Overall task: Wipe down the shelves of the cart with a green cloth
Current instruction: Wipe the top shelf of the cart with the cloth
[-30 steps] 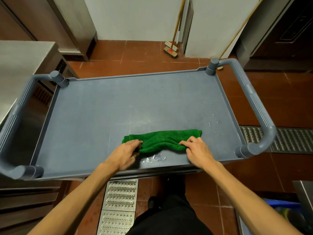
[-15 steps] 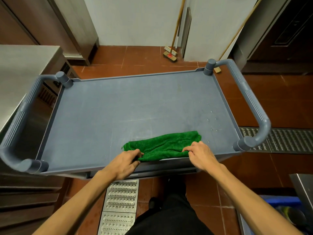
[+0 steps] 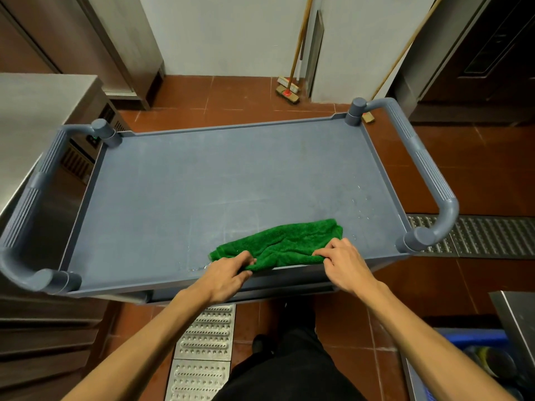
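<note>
A folded green cloth (image 3: 282,244) lies on the top shelf of the grey-blue cart (image 3: 202,183), at the shelf's near edge and right of centre. My left hand (image 3: 228,274) pinches the cloth's left end between thumb and fingers at the rim. At the cloth's right end, my right hand (image 3: 343,263) grips its near edge with curled fingers. A few water drops sit on the shelf near both ends of the cloth.
Ribbed handles (image 3: 419,169) rise at both short ends of the cart. A steel counter (image 3: 34,111) stands at the left. Brooms (image 3: 289,91) lean on the far wall. Floor drain grates (image 3: 477,235) run at right and below the cart. A blue bin (image 3: 477,357) sits lower right.
Both hands have drawn the cloth toward me, from a little inside the shelf to its near rim. The wet patch that lay in front of the cloth is now mostly wiped.
</note>
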Motion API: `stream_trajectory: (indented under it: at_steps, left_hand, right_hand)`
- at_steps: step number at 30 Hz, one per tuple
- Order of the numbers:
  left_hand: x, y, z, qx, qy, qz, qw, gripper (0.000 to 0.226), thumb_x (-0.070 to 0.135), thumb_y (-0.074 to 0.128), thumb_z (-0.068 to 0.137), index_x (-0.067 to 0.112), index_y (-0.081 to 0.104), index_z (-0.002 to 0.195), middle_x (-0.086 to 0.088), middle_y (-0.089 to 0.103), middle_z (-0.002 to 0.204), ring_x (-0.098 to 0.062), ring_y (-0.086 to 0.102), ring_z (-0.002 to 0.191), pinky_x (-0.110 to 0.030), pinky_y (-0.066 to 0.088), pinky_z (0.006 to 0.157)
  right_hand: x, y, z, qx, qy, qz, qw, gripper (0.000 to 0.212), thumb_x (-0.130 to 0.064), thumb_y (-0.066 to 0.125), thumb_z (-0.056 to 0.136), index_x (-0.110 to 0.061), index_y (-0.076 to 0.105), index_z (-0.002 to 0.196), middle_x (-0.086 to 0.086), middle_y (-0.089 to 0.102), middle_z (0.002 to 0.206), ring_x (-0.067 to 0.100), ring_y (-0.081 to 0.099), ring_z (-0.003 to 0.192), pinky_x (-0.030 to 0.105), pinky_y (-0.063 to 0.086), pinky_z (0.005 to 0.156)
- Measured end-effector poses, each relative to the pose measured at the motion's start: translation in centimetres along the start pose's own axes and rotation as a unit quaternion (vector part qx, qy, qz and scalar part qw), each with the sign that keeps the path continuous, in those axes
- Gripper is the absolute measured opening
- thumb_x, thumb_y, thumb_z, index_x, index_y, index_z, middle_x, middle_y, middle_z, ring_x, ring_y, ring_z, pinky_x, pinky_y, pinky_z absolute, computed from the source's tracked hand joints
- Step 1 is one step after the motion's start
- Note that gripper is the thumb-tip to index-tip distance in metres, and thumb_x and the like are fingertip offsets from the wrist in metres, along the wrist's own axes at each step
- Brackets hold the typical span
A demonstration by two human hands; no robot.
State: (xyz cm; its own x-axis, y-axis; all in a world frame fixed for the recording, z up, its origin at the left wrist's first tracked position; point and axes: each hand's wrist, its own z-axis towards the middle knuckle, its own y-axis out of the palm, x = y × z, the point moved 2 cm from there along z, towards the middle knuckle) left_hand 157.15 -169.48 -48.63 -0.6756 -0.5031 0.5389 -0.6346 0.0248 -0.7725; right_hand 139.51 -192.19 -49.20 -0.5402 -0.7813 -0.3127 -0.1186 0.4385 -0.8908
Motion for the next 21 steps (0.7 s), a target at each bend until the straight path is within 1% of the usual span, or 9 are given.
stream_trajectory:
  at_steps: [3, 8, 13, 17, 21]
  left_hand:
    - [0.5, 0.2, 0.5, 0.000, 0.008, 0.012, 1.000, 0.022, 0.032, 0.050, 0.098, 0.021, 0.049, 0.117, 0.008, 0.059, 0.138, -0.023, 0.057, 0.123, -0.038, 0.046, 0.097]
    - [1.5, 0.4, 1.5, 0.012, 0.039, 0.025, 0.999, 0.025, 0.030, 0.051, 0.098, 0.019, 0.050, 0.121, 0.004, 0.061, 0.132, -0.022, 0.057, 0.118, -0.034, 0.045, 0.093]
    - [2.5, 0.8, 2.6, 0.010, 0.062, 0.013, 0.998, 0.024, 0.030, 0.052, 0.097, 0.020, 0.052, 0.118, 0.001, 0.063, 0.124, -0.022, 0.058, 0.112, -0.033, 0.044, 0.090]
    - [3.5, 1.4, 3.6, 0.012, 0.081, 0.010, 0.997, 0.024, 0.027, 0.054, 0.097, 0.018, 0.054, 0.119, 0.001, 0.062, 0.123, -0.020, 0.057, 0.111, -0.028, 0.041, 0.090]
    - [4.5, 1.6, 4.8, 0.005, 0.094, 0.004, 0.996, 0.024, 0.025, 0.055, 0.097, 0.016, 0.055, 0.119, 0.000, 0.062, 0.122, -0.021, 0.057, 0.110, -0.027, 0.039, 0.088]
  right_hand:
    - [0.3, -0.2, 0.0, 0.013, 0.007, 0.003, 1.000, 0.042, -0.016, 0.039, 0.097, -0.031, 0.062, 0.128, -0.004, 0.053, 0.108, 0.017, 0.044, 0.107, 0.031, 0.038, 0.099]
    - [1.1, -0.9, 0.0, 0.033, 0.021, 0.009, 0.999, 0.042, -0.015, 0.041, 0.096, -0.032, 0.064, 0.126, -0.007, 0.048, 0.101, 0.017, 0.043, 0.104, 0.031, 0.038, 0.098]
    - [2.5, -1.6, -0.1, 0.043, 0.036, 0.009, 0.998, 0.040, -0.016, 0.043, 0.095, -0.032, 0.065, 0.125, -0.003, 0.055, 0.107, 0.019, 0.045, 0.106, 0.032, 0.038, 0.098]
    - [4.0, -1.6, -0.4, 0.044, 0.054, 0.028, 0.997, 0.041, -0.014, 0.042, 0.095, -0.032, 0.066, 0.123, -0.006, 0.052, 0.104, 0.017, 0.044, 0.105, 0.033, 0.039, 0.098]
    - [5.1, -1.8, -0.6, 0.057, 0.069, 0.033, 0.995, 0.040, -0.013, 0.044, 0.094, -0.033, 0.067, 0.120, -0.006, 0.054, 0.103, 0.018, 0.045, 0.104, 0.033, 0.039, 0.097]
